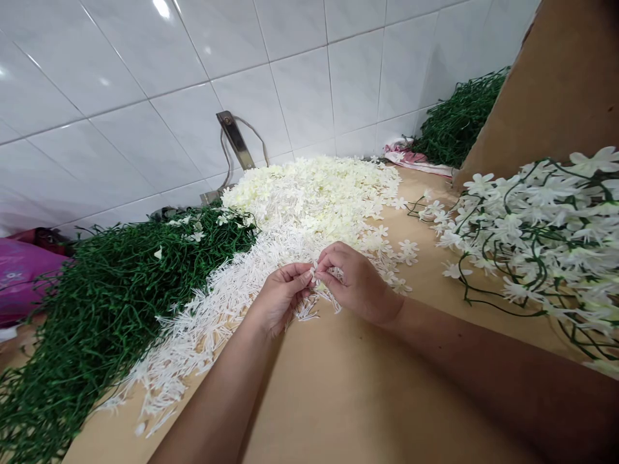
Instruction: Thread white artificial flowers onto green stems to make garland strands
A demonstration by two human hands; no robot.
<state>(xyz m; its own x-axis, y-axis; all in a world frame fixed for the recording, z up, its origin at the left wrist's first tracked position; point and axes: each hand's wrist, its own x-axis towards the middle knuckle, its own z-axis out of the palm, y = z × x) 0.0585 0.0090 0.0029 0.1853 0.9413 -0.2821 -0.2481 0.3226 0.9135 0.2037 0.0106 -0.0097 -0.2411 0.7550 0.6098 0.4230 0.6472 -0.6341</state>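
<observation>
My left hand (pixel 285 293) and my right hand (pixel 355 283) meet over the table, fingertips pinched together. Between them is a small white artificial flower (pixel 314 274), gripped from both sides; its lower part is hidden by the fingers. Just beyond my hands lies a heap of loose cream-white flower heads (pixel 329 187). A pile of thin white stamen-like pieces (pixel 217 316) spreads to the left of my left hand. Farther left is a large mound of green plastic stems (pixel 116 290), with a few white blossoms on top.
Finished-looking white flowers on green stems (pixel 536 238) are heaped at the right, before a cardboard sheet (pixel 556 84). More green stems (pixel 459 119) lie behind it on a pink-and-white cloth (pixel 416 158). A metal bracket (pixel 235 138) leans at the tiled wall (pixel 309 90). A purple bag (pixel 26 277) sits far left.
</observation>
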